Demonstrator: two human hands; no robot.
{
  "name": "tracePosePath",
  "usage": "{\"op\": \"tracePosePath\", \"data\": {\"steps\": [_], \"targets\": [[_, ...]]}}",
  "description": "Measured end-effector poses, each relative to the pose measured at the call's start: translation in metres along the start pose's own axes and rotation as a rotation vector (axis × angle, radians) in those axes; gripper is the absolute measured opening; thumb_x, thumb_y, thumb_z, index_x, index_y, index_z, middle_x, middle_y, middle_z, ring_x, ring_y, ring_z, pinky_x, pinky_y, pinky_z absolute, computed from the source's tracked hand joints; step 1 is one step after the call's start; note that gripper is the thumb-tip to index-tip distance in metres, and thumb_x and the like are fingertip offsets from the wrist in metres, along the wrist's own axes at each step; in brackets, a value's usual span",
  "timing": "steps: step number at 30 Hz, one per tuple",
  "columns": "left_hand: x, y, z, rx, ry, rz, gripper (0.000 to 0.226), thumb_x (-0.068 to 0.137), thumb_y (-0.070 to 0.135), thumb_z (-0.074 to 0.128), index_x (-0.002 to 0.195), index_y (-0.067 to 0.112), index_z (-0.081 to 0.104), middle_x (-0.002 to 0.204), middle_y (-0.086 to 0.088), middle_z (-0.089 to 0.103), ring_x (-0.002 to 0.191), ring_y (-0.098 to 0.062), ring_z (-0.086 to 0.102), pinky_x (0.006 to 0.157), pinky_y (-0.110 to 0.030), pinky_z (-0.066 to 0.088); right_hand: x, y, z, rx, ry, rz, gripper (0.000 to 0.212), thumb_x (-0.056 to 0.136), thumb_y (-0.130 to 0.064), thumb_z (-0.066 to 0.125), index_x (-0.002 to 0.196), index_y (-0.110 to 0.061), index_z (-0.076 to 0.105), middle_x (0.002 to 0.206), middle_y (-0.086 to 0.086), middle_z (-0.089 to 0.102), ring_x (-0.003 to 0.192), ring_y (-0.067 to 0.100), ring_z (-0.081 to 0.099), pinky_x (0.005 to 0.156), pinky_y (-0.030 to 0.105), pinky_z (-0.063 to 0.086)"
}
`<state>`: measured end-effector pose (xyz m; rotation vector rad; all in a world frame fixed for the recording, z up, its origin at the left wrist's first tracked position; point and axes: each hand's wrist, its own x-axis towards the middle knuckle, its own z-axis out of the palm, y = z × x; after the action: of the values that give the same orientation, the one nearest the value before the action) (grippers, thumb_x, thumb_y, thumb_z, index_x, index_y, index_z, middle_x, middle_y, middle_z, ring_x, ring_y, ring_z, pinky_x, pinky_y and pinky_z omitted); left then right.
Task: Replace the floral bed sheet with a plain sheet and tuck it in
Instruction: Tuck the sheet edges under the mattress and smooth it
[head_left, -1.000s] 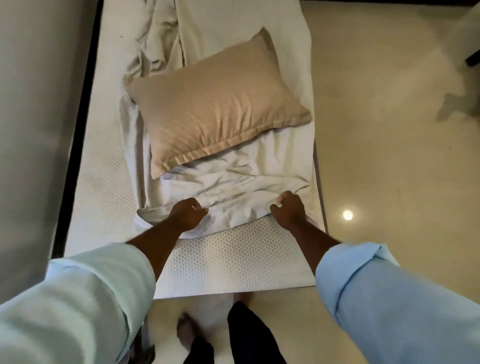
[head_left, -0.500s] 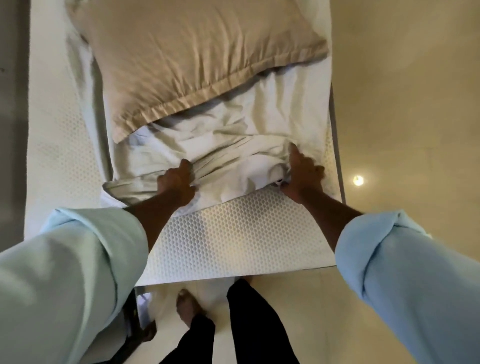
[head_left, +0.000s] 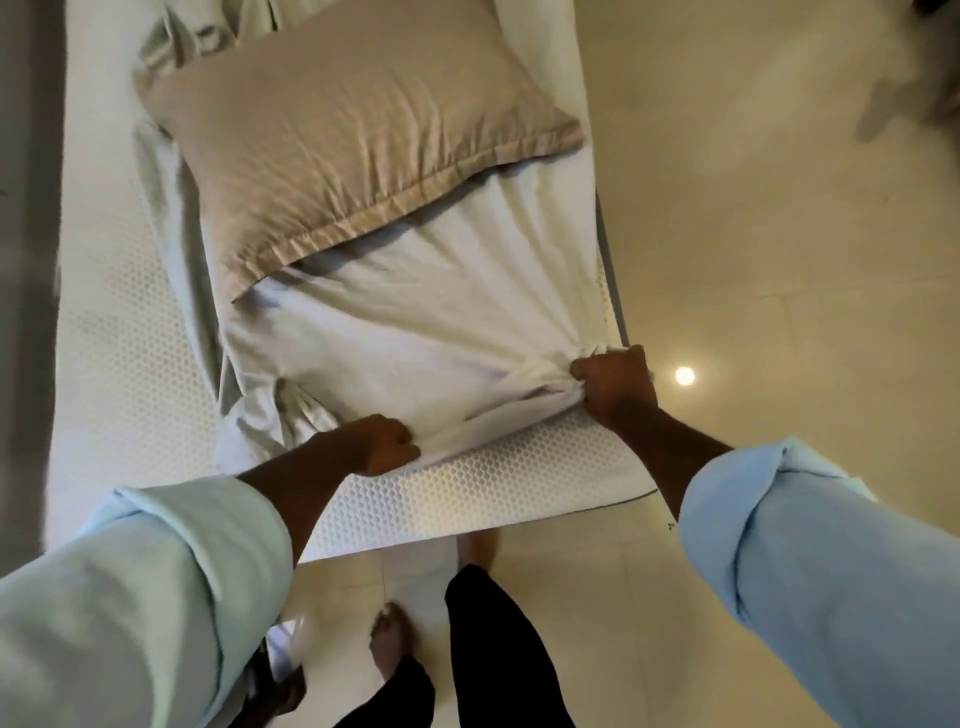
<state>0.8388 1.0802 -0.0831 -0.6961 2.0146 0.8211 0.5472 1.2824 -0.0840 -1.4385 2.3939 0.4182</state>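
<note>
The mattress (head_left: 467, 499) lies mostly bare, with no floral sheet in sight, so stripping looks done. The plain sheet (head_left: 415, 332) is on it but bunched in a narrow strip down the middle and right side, short of the near end, with nothing tucked; spreading and tucking remain. A pillow (head_left: 353, 130) rests on the sheet's far part. Both hands grip its near edge: the right hand (head_left: 615, 387) fisted round a gathered corner at the mattress's right side, the left hand (head_left: 382, 444) curled on the hem.
</note>
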Motion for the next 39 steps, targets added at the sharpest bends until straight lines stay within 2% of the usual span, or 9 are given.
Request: {"op": "tracePosePath", "data": {"steps": [6, 10, 13, 16, 22, 25, 29, 35, 39], "targets": [[-0.037, 0.014, 0.065, 0.123, -0.016, -0.007, 0.047, 0.09, 0.05, 0.055, 0.121, 0.015, 0.062, 0.126, -0.013, 0.063, 0.112, -0.03, 0.06, 0.081, -0.031, 0.044, -0.093, -0.006, 0.04, -0.047, 0.028, 0.093, 0.027, 0.079, -0.02, 0.057, 0.098, -0.029, 0.074, 0.086, 0.002, 0.071, 0.078, 0.028, 0.066, 0.082, 0.039, 0.028], [-0.063, 0.018, 0.098, 0.188, 0.019, -0.03, 0.036, 0.086, 0.042, 0.056, 0.112, 0.017, 0.061, 0.12, -0.011, 0.064, 0.111, -0.03, 0.06, 0.077, -0.03, 0.042, -0.123, -0.027, 0.033, -0.039, 0.091, 0.097, 0.022, 0.069, -0.016, 0.06, 0.08, -0.028, 0.074, 0.066, 0.003, 0.066, 0.06, 0.027, 0.063, 0.074, 0.037, 0.023], [-0.076, 0.013, 0.109, 0.155, 0.034, -0.029, 0.039, 0.081, 0.043, 0.056, 0.111, 0.018, 0.063, 0.117, -0.01, 0.065, 0.106, -0.028, 0.062, 0.078, -0.03, 0.047, -0.13, -0.025, 0.019, -0.02, 0.188, 0.054, 0.024, 0.067, -0.017, 0.051, 0.073, -0.025, 0.073, 0.061, 0.005, 0.062, 0.054, 0.027, 0.06, 0.077, 0.039, 0.028], [-0.085, 0.018, 0.118, 0.076, 0.051, -0.025, 0.036, 0.079, 0.038, 0.057, 0.104, 0.015, 0.067, 0.112, -0.011, 0.067, 0.101, -0.028, 0.062, 0.078, -0.031, 0.05, -0.138, -0.011, 0.016, -0.126, 0.12, 0.018, 0.031, 0.073, -0.018, 0.045, 0.08, -0.027, 0.074, 0.067, 0.004, 0.064, 0.059, 0.027, 0.062, 0.083, 0.041, 0.026], [-0.095, 0.074, 0.141, 0.027, -0.03, -0.054, 0.061, 0.087, 0.03, 0.059, 0.144, 0.013, 0.049, 0.142, -0.013, 0.053, 0.129, -0.028, 0.052, 0.094, -0.029, 0.044, -0.176, 0.027, 0.027, -0.234, 0.037, 0.042, 0.038, 0.083, -0.02, 0.042, 0.093, -0.034, 0.075, 0.077, 0.002, 0.067, 0.069, 0.024, 0.064, 0.085, 0.041, 0.024], [-0.093, 0.099, 0.165, 0.058, -0.069, -0.053, 0.059, 0.088, 0.031, 0.06, 0.142, 0.012, 0.05, 0.14, -0.014, 0.055, 0.127, -0.029, 0.054, 0.094, -0.03, 0.046, -0.197, 0.04, 0.049, -0.306, 0.058, 0.106, 0.04, 0.083, -0.022, 0.037, 0.085, -0.032, 0.076, 0.074, 0.001, 0.066, 0.067, 0.024, 0.063, 0.084, 0.04, 0.029], [-0.089, 0.112, 0.193, 0.115, 0.017, -0.102, 0.038, 0.085, 0.023, 0.056, 0.122, 0.015, 0.061, 0.124, -0.012, 0.062, 0.111, -0.031, 0.062, 0.081, -0.031, 0.049, -0.212, 0.041, 0.078, -0.219, -0.199, 0.21, 0.031, 0.094, -0.023, 0.052, 0.122, -0.033, 0.062, 0.118, 0.0, 0.066, 0.114, 0.025, 0.06, 0.109, 0.053, 0.017], [-0.094, 0.116, 0.232, 0.197, -0.012, -0.143, 0.039, 0.084, 0.021, 0.055, 0.123, 0.023, 0.06, 0.126, -0.005, 0.058, 0.115, -0.027, 0.061, 0.092, -0.035, 0.052, -0.239, 0.023, 0.099, -0.204, -0.552, 0.308, 0.033, 0.091, -0.033, 0.055, 0.123, -0.027, 0.06, 0.115, -0.003, 0.066, 0.111, 0.025, 0.063, 0.111, 0.058, 0.024], [-0.091, 0.118, 0.24, 0.186, -0.019, -0.113, 0.035, 0.083, 0.029, 0.054, 0.117, 0.024, 0.058, 0.125, -0.004, 0.059, 0.115, -0.025, 0.059, 0.093, -0.037, 0.05, -0.232, 0.007, 0.095, 0.032, -0.474, 0.233, 0.034, 0.089, -0.035, 0.056, 0.122, -0.027, 0.06, 0.118, -0.002, 0.065, 0.113, 0.023, 0.063, 0.105, 0.045, 0.036]]}}
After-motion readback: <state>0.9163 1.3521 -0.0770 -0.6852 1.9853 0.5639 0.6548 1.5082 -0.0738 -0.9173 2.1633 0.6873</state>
